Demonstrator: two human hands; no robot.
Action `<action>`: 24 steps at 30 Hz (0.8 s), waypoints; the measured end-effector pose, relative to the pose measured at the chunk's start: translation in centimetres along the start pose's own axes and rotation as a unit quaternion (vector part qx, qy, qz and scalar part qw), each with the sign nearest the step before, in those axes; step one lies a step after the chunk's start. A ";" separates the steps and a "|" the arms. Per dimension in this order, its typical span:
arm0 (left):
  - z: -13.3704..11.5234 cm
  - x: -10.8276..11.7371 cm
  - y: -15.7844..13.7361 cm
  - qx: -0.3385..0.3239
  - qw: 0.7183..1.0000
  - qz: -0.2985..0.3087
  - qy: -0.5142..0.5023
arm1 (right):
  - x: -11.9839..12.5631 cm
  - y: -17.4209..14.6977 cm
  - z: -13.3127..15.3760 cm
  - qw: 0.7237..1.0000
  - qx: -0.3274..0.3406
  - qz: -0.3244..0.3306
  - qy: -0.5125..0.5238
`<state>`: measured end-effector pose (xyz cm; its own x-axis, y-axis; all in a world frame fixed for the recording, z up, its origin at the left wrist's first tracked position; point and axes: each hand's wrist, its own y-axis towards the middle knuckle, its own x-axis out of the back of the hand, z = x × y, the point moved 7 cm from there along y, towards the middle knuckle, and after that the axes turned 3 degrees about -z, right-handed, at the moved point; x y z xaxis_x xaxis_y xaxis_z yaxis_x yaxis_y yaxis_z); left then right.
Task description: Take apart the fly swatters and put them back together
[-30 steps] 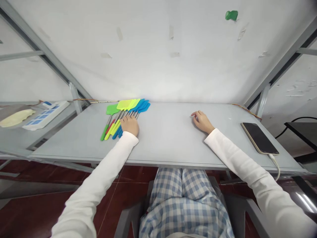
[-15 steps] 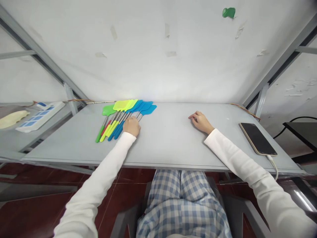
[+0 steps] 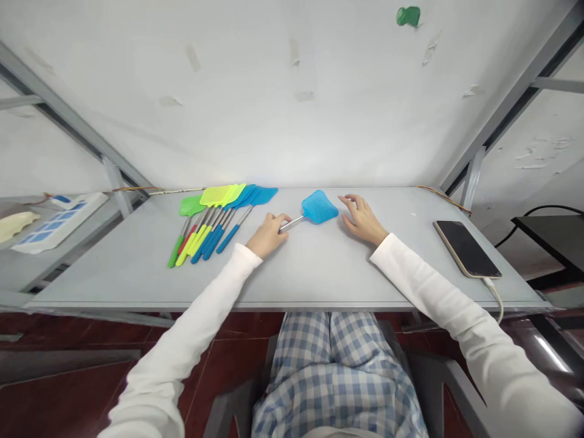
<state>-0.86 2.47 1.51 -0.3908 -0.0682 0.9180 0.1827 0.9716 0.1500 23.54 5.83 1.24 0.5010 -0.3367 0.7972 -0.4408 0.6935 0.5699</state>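
Note:
My left hand (image 3: 269,235) is closed around the handle end of a blue fly swatter (image 3: 320,207), whose metal shaft points right and whose square head is over the middle of the table. The grip itself is hidden under the hand. Just right of that head, my right hand (image 3: 364,220) is open with fingers apart, close to it but not holding anything. To the left lies a fanned row of fly swatters: a green one (image 3: 175,250), several yellow ones (image 3: 218,196) and several blue ones (image 3: 228,238). A red handle (image 3: 186,242) shows among them.
A phone (image 3: 467,248) with a white charging cable (image 3: 494,294) lies on the right of the grey table (image 3: 310,274). On a side surface at left are a white and blue tray (image 3: 61,222) and a cream-coloured object (image 3: 16,225). The wall (image 3: 292,134) rises behind the table.
My left hand has drawn one blue fly swatter out of the row to the right, its head now at mid-table. My right hand has opened its fingers. The view has shifted slightly.

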 end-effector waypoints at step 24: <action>-10.7 -6.8 4.8 -0.216 0.973 -0.030 0.080 | -0.1 0.2 2.0 0.988 0.054 0.014 -0.144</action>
<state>12.28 5.15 -0.08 -0.2739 -0.1895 0.9429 0.5394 0.7814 0.3137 21.96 4.73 1.69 0.2617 -0.4966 0.8276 -0.5366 0.6379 0.5524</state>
